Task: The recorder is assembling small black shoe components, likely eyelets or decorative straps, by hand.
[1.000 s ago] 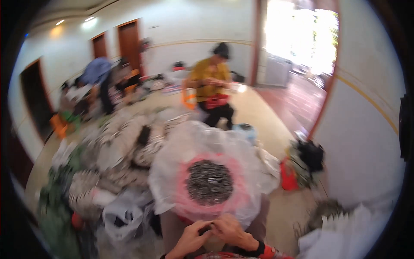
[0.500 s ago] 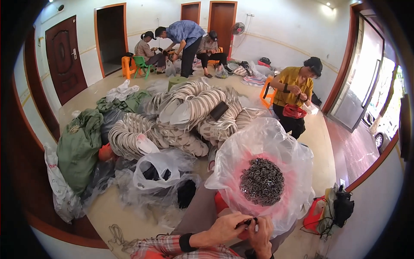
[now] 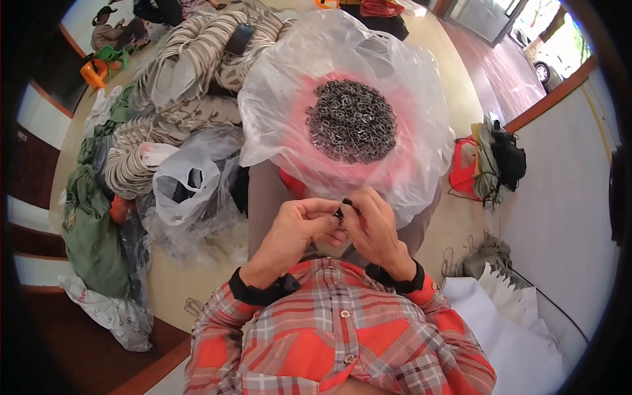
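My left hand and my right hand meet in front of my chest, with fingertips pinched together. Between them is a small black piece, mostly covered by the fingers; its exact kind cannot be made out. Just beyond my hands, a clear plastic bag lies spread open over something red on my lap. A heap of small dark metal buckles or rings fills its middle. Both wrists wear black bands.
Bundles of pale, flat, looped pieces lie at the far left, with a dark flat object on top. Nearer are a white plastic bag and a green sack. A red-and-black bag pile stands right. Other people sit beyond.
The view has tipped down toward my lap, so the plaid shirt shows and most of the room has left the picture. My hands still pinch the small black piece together.
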### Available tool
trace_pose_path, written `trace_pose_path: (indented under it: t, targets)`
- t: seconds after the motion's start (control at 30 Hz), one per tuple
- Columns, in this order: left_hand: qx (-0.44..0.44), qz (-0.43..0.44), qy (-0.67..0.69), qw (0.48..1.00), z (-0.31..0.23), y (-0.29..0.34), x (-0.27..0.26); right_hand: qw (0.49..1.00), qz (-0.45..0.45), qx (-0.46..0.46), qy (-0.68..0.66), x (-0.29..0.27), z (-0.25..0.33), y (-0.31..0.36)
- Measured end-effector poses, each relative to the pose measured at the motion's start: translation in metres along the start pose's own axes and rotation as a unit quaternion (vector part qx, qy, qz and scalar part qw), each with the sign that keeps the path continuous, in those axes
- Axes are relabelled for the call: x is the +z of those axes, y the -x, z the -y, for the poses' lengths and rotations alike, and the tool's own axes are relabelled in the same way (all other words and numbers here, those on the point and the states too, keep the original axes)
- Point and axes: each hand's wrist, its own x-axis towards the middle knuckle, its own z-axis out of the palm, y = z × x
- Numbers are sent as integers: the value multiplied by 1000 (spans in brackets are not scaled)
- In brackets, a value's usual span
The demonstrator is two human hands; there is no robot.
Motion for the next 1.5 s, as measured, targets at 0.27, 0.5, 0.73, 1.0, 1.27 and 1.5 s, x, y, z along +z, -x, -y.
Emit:
trace_pose_path:
  t: [0.27, 0.5, 0.73, 1.0, 1.27, 1.5]
  targets:
    - [33, -26, 0, 999, 26, -3, 7, 1000, 12, 10, 19, -5, 3, 15]
    - [21, 12, -22, 999, 30, -1, 6, 997, 39, 2, 65, -6, 1, 17]
    - [-44, 15, 42, 998, 19, -1, 7, 996, 47, -11, 69, -7, 8, 12]
    - [28, -5, 16, 999, 24, -5, 24, 987, -72, 15, 145, 0, -10, 20]
    - [93, -81, -36, 992, 32, 15, 5, 985, -56, 161, 1, 34, 6, 19]
    - [203, -213, 203, 934, 30, 66, -192, 977, 65, 134, -155, 53, 46, 0]
